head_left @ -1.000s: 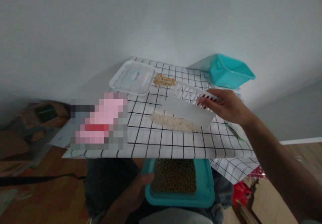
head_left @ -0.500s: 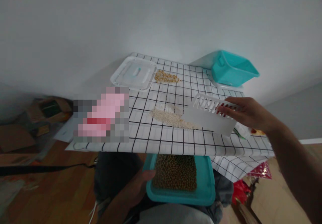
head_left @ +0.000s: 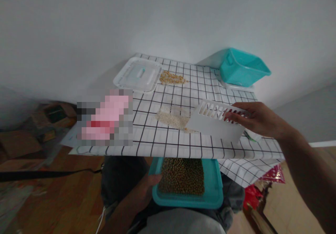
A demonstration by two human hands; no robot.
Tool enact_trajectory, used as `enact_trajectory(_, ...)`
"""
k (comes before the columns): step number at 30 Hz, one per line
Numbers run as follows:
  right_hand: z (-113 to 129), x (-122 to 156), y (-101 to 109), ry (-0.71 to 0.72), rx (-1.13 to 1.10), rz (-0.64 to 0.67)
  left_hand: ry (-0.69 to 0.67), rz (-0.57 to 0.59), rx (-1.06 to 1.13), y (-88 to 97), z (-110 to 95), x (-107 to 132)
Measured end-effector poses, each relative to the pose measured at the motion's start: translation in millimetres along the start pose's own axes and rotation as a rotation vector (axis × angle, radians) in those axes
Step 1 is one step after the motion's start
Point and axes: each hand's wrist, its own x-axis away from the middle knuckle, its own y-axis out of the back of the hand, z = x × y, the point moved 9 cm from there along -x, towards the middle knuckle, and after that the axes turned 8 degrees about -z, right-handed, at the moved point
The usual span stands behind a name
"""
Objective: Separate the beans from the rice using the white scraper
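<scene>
My right hand (head_left: pixel 256 119) is closed on the slotted top edge of a white plastic scraper board (head_left: pixel 217 122), whose lower edge rests on the checked tablecloth (head_left: pixel 168 146) just right of a pile of white rice (head_left: pixel 172 118). My left hand (head_left: pixel 145 188) grips the left rim of a teal tray (head_left: pixel 214 195) full of brown-green beans (head_left: pixel 182 180), held on my lap below the table's front edge.
A clear plastic lid (head_left: pixel 138 74) lies at the back left, a small heap of yellow grains (head_left: pixel 172 77) beside it. A tilted teal tub (head_left: pixel 243 67) stands at the back right. A blurred pink patch (head_left: pixel 105 118) covers the left part of the table.
My right hand drew the scraper board to the right and toward me across the rice, then edged it back left. The pile looks smaller and lies left of the board. The left hand kept the tray.
</scene>
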Motion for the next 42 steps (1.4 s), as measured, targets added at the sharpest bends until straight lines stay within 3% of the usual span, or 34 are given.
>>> enact_trajectory(8, 5.3, 9.3, 3.0, 0.011, 0.042, -0.049, 0.015, -0.046, 0.034, 3.5, 4.2, -1.0)
enact_trajectory(15, 8.7, 12.7, -0.3, 0.025, 0.092, -0.072, -0.021, -0.086, -0.04, 1.7, -4.3, 0.6)
enact_trajectory(21, 13.9, 19.0, -3.7, 0.038, 0.125, -0.024, -0.008, -0.069, -0.049, 8.2, 2.5, -0.8)
enact_trajectory(26, 11.8, 19.0, 4.2, 0.032, 0.148, -0.109, 0.006, -0.018, -0.022, 4.3, 5.8, -2.6)
enact_trajectory(35, 6.6, 20.7, -4.8, 0.016, 0.115, -0.055, 0.019, -0.037, -0.009, 8.3, 7.2, -2.3)
enact_trajectory(42, 15.8, 28.0, -8.2, 0.062, 0.104, -0.053, 0.002, -0.071, -0.043, 3.1, 2.3, -3.5)
